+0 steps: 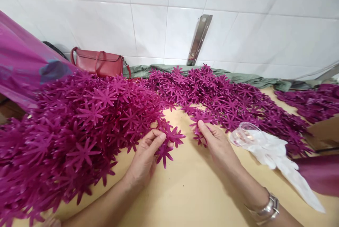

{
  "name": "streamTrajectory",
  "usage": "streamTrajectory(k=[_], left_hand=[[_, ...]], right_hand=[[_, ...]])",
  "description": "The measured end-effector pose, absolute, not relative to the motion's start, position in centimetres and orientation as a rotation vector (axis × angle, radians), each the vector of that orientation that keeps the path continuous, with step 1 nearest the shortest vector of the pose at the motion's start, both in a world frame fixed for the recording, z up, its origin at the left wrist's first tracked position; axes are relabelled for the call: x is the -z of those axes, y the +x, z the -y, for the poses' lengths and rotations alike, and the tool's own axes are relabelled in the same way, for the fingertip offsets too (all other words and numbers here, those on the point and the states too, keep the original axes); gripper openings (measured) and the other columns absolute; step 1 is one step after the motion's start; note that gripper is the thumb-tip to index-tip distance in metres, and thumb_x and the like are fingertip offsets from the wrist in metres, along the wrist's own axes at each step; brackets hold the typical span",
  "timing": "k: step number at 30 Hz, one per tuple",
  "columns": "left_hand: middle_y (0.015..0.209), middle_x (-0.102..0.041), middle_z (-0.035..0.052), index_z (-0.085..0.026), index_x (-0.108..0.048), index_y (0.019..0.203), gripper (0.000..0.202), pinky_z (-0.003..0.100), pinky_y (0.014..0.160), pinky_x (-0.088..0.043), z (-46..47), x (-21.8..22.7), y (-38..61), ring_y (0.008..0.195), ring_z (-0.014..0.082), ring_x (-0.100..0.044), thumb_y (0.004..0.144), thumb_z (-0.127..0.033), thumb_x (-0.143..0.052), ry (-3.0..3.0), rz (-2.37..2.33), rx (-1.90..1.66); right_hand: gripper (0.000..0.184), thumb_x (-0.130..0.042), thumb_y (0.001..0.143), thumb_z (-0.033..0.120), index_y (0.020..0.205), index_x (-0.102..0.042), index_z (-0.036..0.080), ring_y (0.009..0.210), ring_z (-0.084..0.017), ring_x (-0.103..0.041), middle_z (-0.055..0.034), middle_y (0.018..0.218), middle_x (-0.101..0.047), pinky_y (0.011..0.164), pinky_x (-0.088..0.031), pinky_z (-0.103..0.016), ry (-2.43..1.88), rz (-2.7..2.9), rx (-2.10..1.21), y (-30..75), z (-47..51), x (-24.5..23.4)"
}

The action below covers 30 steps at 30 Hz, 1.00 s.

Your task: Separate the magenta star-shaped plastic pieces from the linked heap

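Between the thumb and fingers of my left hand (149,151) are a few purple star-shaped petal pieces (171,138), their narrow lobes sticking out to the right. My right hand (215,140), wearing a metal bracelet (266,209) at the wrist, pinches more purple star-shaped petal pieces (202,117) under its thumb. The two hands are a short way apart over the pale yellow table (185,191). A large heap of the same pieces (87,131) lies close to my left hand. Another heap (225,96) stretches behind and beyond my right hand.
Right of my right forearm lie a clear plastic ring-like item (245,131) and a crumpled white glove (275,151). A red handbag (99,63) stands against the tiled wall. Green cloth (238,77) runs along the back edge. A pink-purple plastic sheet (26,57) hangs at left.
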<state>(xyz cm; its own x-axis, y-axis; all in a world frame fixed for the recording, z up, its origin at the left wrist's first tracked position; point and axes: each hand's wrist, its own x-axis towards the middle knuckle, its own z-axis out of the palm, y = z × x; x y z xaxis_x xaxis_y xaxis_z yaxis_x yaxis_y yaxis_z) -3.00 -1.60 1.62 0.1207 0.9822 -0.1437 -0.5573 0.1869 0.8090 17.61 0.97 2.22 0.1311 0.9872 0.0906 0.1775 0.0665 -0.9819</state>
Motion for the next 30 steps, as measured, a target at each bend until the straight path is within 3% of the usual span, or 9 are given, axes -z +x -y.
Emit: streamTrajectory(k=[8, 14, 16, 19, 21, 24, 26, 28, 30], left_hand=[[0.07, -0.07, 0.0006, -0.018, -0.064, 0.077, 0.033, 0.022, 0.055, -0.054, 1.8, -1.4, -2.8, 0.061, 0.0129, -0.065, 0.081, -0.043, -0.085, 0.807, -0.808, -1.161], [0.069, -0.068, -0.0023, -0.019, -0.064, 0.076, 0.032, 0.019, 0.064, -0.052, 0.9, -1.5, -3.3, 0.063, 0.0097, -0.062, 0.08, -0.042, -0.085, 0.761, -0.943, -1.386], [0.078, -0.072, -0.0007, -0.02, -0.064, 0.076, 0.03, 0.02, 0.071, -0.053, 0.8, -1.6, -3.5, 0.073, 0.0113, -0.066, 0.081, -0.04, -0.084, 0.749, -0.962, -1.448], [0.109, -0.073, 0.0025, -0.02, -0.064, 0.08, 0.024, 0.021, 0.078, -0.054, 0.8, -1.6, -3.7, 0.093, 0.0146, -0.07, 0.086, -0.037, -0.081, 0.783, -0.967, -1.529], [0.11, -0.072, 0.0015, -0.02, -0.064, 0.084, 0.022, 0.021, 0.075, -0.055, 1.1, -1.5, -3.7, 0.089, 0.0131, -0.069, 0.088, -0.037, -0.078, 0.806, -0.96, -1.546], [0.082, -0.07, -0.0021, -0.021, -0.063, 0.088, 0.023, 0.019, 0.065, -0.054, 1.4, -1.4, -3.5, 0.07, 0.0102, -0.066, 0.091, -0.04, -0.075, 0.841, -0.918, -1.486], [0.074, -0.068, -0.003, -0.02, -0.062, 0.09, 0.023, 0.018, 0.062, -0.054, 1.5, -1.5, -3.3, 0.066, 0.0099, -0.067, 0.091, -0.04, -0.074, 0.851, -0.905, -1.46], [0.072, -0.068, -0.0035, -0.02, -0.062, 0.09, 0.024, 0.017, 0.061, -0.054, 1.5, -1.6, -3.3, 0.063, 0.0087, -0.066, 0.091, -0.04, -0.075, 0.843, -0.928, -1.488], [0.071, -0.067, -0.0045, -0.02, -0.062, 0.091, 0.024, 0.016, 0.061, -0.054, 1.4, -1.7, -3.3, 0.06, 0.0071, -0.065, 0.091, -0.039, -0.076, 0.834, -0.959, -1.519]], right_hand=[[0.03, -0.064, 0.094, 0.045, 0.08, -0.076, 0.021, 0.069, -0.018, -0.057, -0.0012, 0.073, -0.068, 0.066, -0.044, -0.03, -1.121, 1.82, -1.206, 15.5, 0.3, -2.5], [0.029, -0.058, 0.096, 0.053, 0.098, -0.068, 0.026, 0.082, -0.021, -0.061, -0.0022, 0.088, -0.068, 0.073, -0.046, -0.032, -1.283, 1.611, -0.873, 17.5, -0.1, -3.4], [0.027, -0.049, 0.101, 0.051, 0.105, -0.063, 0.028, 0.081, -0.02, -0.061, -0.001, 0.087, -0.065, 0.074, -0.045, -0.032, -1.391, 1.541, -0.727, 18.8, -0.5, -3.2], [0.021, -0.046, 0.1, 0.043, 0.093, -0.059, 0.027, 0.065, -0.02, -0.056, 0.0016, 0.069, -0.058, 0.066, -0.043, -0.033, -1.573, 1.604, -0.624, 19.8, -1.2, -2.1], [0.021, -0.05, 0.098, 0.04, 0.087, -0.062, 0.026, 0.064, -0.022, -0.058, -0.0003, 0.068, -0.063, 0.067, -0.047, -0.036, -1.639, 1.728, -0.609, 19.5, -1.3, -1.3], [0.033, -0.057, 0.097, 0.041, 0.124, -0.069, 0.025, 0.1, -0.028, -0.071, -0.0091, 0.115, -0.076, 0.093, -0.055, -0.045, -1.429, 1.859, -0.716, 17.7, -0.8, -0.9], [0.056, -0.06, 0.098, 0.041, 0.152, -0.051, 0.028, 0.132, -0.028, -0.061, -0.0085, 0.149, -0.061, 0.113, -0.049, -0.047, -1.202, 1.88, -0.853, 16.4, -0.2, -1.1], [0.059, -0.062, 0.099, 0.039, 0.156, -0.047, 0.031, 0.144, -0.026, -0.052, -0.0051, 0.158, -0.053, 0.121, -0.041, -0.049, -1.091, 1.887, -0.931, 15.8, 0.1, -1.4], [0.05, -0.062, 0.099, 0.037, 0.149, -0.057, 0.033, 0.146, -0.025, -0.05, -0.0036, 0.156, -0.056, 0.124, -0.038, -0.05, -1.075, 1.869, -0.901, 15.7, 0.2, -1.5]])
